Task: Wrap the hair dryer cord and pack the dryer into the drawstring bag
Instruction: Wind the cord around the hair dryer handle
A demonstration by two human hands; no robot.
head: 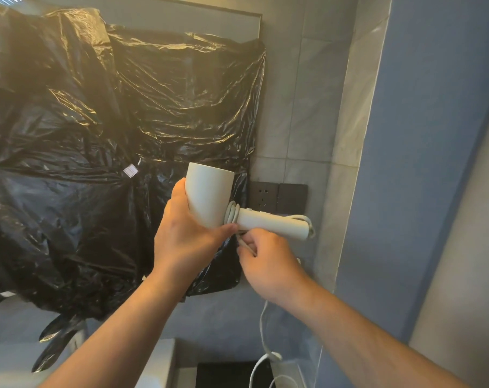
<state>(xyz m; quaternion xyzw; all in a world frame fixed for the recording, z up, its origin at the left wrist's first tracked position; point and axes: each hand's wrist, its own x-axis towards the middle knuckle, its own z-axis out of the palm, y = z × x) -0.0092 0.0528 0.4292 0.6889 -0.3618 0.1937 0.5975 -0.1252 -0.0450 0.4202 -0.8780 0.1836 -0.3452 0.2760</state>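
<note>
The wrapping is under way but not finished, and the packing has not begun. The white hair dryer (pixel 209 194) is held up in the air, just left of and partly in front of the dark wall socket panel (pixel 263 196), its barrel pointing upward and its handle (pixel 271 221) lying across the lower edge of that panel. The left hand (pixel 181 239) grips the barrel, fingers curled round it out of sight on the far side and the thumb pressed near where barrel meets handle. A few turns of the cord (pixel 232 214) already sit snugly side by side round the top of the handle, and a short loop of it shows at the handle's free end. The right hand (pixel 268 261), just below the panel, has its fingers curled and pinching the cord close to those turns, which I judge to be the start of another turn. A good length is left loose: it hangs well below the panel and curls at the bottom edge, where a thicker white piece may be the plug, though I cannot tell. No drawstring bag is in view, so that step is wholly left. Crumpled black plastic sheeting (pixel 97 135) covers the wall left of the panel.
</note>
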